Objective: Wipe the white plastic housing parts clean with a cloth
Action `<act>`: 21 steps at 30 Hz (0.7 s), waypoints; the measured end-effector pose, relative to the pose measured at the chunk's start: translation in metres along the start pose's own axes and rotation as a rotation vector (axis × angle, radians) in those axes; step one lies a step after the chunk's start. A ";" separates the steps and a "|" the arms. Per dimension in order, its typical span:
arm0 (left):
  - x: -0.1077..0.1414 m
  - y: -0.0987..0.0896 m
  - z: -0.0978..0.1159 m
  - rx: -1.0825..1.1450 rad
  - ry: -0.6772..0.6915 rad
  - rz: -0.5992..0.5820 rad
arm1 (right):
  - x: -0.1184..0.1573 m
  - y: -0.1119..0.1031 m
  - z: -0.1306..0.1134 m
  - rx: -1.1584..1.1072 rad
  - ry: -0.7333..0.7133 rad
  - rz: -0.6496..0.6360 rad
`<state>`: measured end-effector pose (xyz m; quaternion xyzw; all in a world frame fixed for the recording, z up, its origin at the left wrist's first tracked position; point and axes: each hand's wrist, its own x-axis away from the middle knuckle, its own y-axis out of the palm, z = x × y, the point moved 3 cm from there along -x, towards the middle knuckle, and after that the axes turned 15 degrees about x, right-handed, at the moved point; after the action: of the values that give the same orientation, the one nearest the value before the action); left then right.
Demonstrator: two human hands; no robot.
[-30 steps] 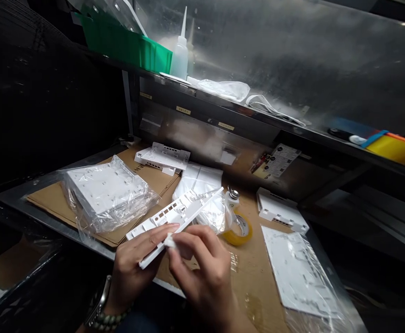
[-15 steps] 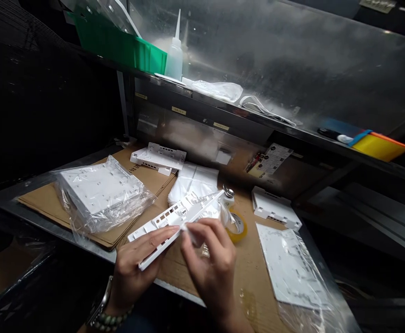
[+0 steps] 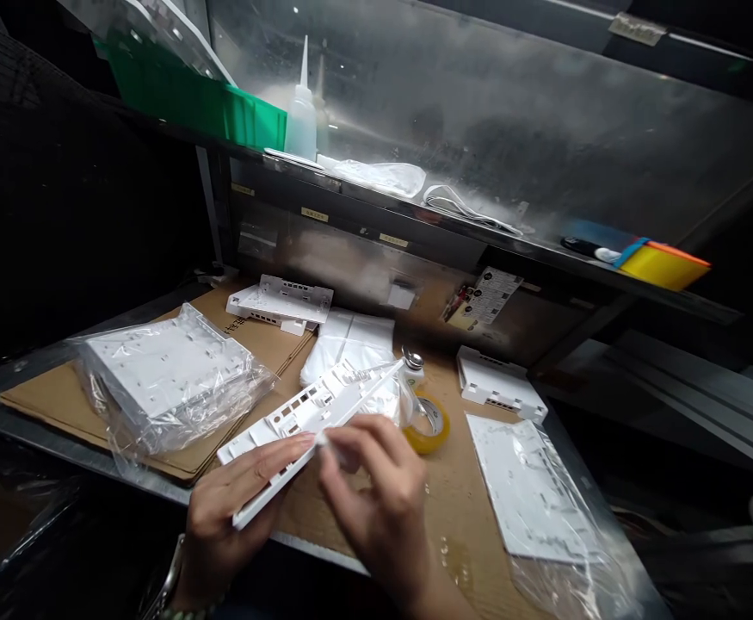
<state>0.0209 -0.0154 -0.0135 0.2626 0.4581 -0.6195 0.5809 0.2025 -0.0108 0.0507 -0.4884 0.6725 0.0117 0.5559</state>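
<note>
My left hand (image 3: pixel 237 491) grips a white plastic housing (image 3: pixel 308 409) with a row of cutouts, tilted above the front of the bench. Fingers lie along its near edge, with the thumb underneath. My right hand (image 3: pixel 379 482) is closed in a pinch at that edge, beside my left fingertips. A small white wad (image 3: pixel 322 440) shows between the pinched fingers, touching the edge; blur hides its exact kind. Behind the housing lie white plastic bags (image 3: pixel 356 336), a metal-topped bottle (image 3: pixel 413 362) and a roll of yellow tape (image 3: pixel 437 430).
Bagged white panels lie left (image 3: pixel 169 362) and right (image 3: pixel 524 491) on cardboard. More white housings stand at the back left (image 3: pixel 282 301) and right (image 3: pixel 500 385). A shelf above carries a green bin (image 3: pixel 253 120), a squeeze bottle (image 3: pixel 302 125) and a yellow box (image 3: pixel 663 263).
The camera view has shifted, so the scene sits further left. Both hands keep their hold at the housing's edge, and the right fingers stay pinched around the white wad.
</note>
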 end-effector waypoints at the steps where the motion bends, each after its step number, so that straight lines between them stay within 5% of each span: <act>1: 0.000 -0.001 0.000 -0.004 0.003 -0.009 | 0.002 0.002 -0.003 -0.024 -0.025 -0.020; 8: 0.012 -0.001 -0.005 0.076 -0.035 -0.015 | -0.021 -0.020 0.064 0.120 0.179 0.137; 16: 0.008 0.004 -0.009 0.060 0.006 -0.057 | 0.003 -0.008 0.022 0.045 0.009 0.012; 21: 0.000 -0.004 -0.003 0.069 -0.027 0.030 | -0.019 -0.041 0.108 0.273 0.253 0.226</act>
<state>0.0161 -0.0133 -0.0140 0.2811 0.4245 -0.6295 0.5870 0.3080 0.0404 0.0454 -0.3275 0.7827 -0.0786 0.5234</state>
